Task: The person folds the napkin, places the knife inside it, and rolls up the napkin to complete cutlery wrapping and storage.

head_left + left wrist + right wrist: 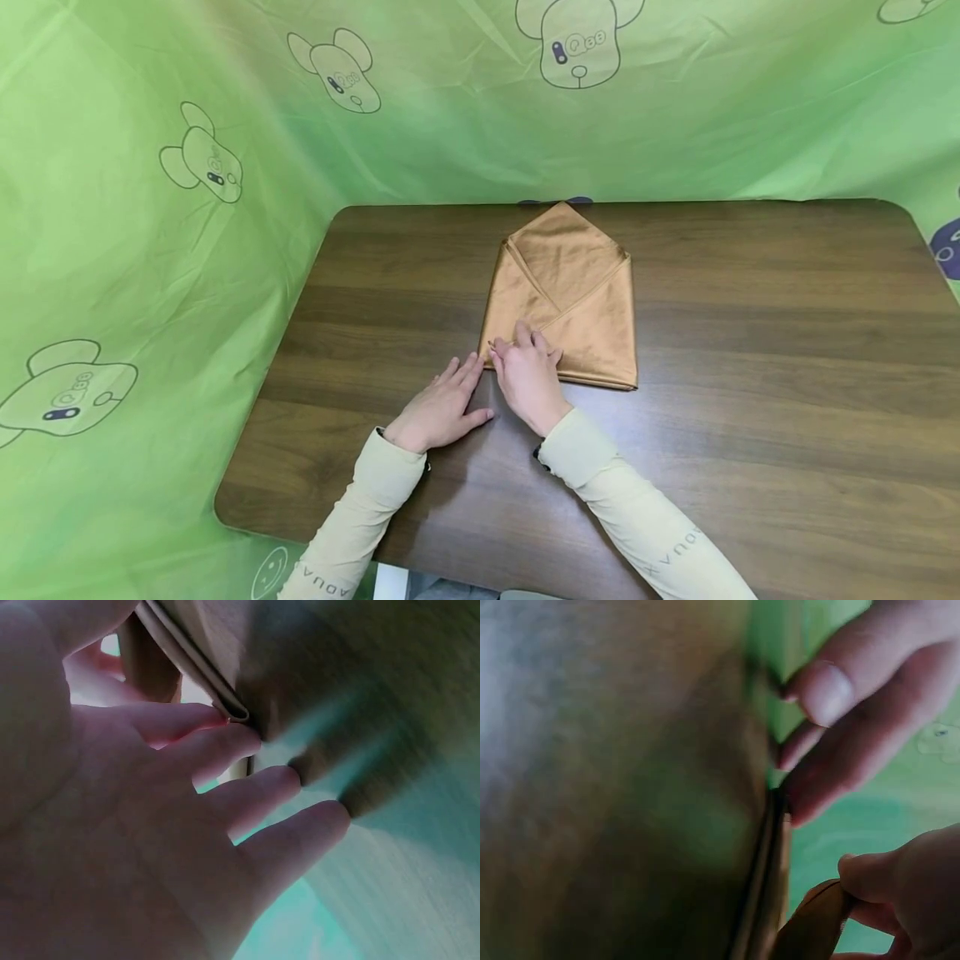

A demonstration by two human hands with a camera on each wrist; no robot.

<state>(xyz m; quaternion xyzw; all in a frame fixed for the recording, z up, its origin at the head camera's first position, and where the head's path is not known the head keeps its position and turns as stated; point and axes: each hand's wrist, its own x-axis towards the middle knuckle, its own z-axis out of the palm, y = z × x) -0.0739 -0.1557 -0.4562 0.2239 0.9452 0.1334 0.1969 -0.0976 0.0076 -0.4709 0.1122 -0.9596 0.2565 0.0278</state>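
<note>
A copper-coloured satin cloth [573,283], folded flat into an envelope shape, lies on the table with its pointed flap away from me. My right hand [528,379] is over its near left part and pinches a bit of the cloth between thumb and finger. In the right wrist view, that pinched piece [814,922] stands up from the layers, gripped by the right hand [904,881]. The left hand [441,406] rests on the table with fingers extended, fingertips touching the near left corner. Stacked folded edges [199,664] show beside its fingers in the left wrist view.
The brown wood-grain table [772,333] has rounded corners and extends to both sides of the cloth. A green curtain [450,125] with printed animal heads hangs behind and to the left, close against the table's far edge.
</note>
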